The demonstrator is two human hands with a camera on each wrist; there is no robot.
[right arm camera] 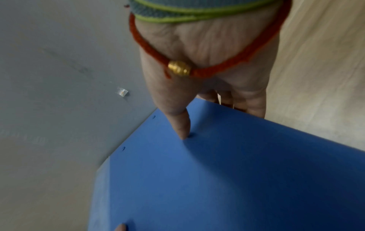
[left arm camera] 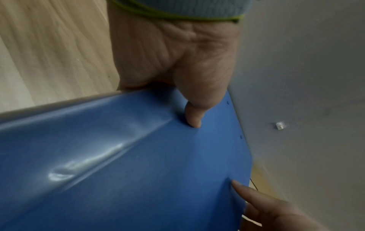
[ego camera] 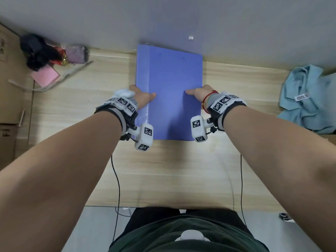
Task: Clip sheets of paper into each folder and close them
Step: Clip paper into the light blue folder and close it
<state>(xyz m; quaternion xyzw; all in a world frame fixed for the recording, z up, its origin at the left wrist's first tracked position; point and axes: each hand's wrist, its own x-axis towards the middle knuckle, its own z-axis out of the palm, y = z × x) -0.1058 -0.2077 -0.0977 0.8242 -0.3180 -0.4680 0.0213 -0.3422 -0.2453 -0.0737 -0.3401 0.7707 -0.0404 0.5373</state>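
Closed blue plastic folder (ego camera: pixel 169 91) flat on pale wooden table (ego camera: pixel 181 170), far edge against grey wall (ego camera: pixel 163 19). Left hand (ego camera: pixel 141 99) gripping spine edge, thumb on cover. Right hand (ego camera: pixel 199 93) gripping opposite edge, thumb on top, fingers curled beneath.

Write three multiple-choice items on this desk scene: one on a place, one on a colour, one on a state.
1. Where does the crumpled light-blue cloth lie?
A. right end of the wooden desk
B. on the folder
C. left end

2. What colour is the flat plastic folder?
A. red
B. blue
C. green

3. How is the folder?
A. open
B. upright
C. closed, flat

Answers:
1 A, it sits beyond the right hand.
2 B, every view shows blue.
3 C, the cover is down, with the thumbs of the left hand and right hand on it and the fingers at its side edges.
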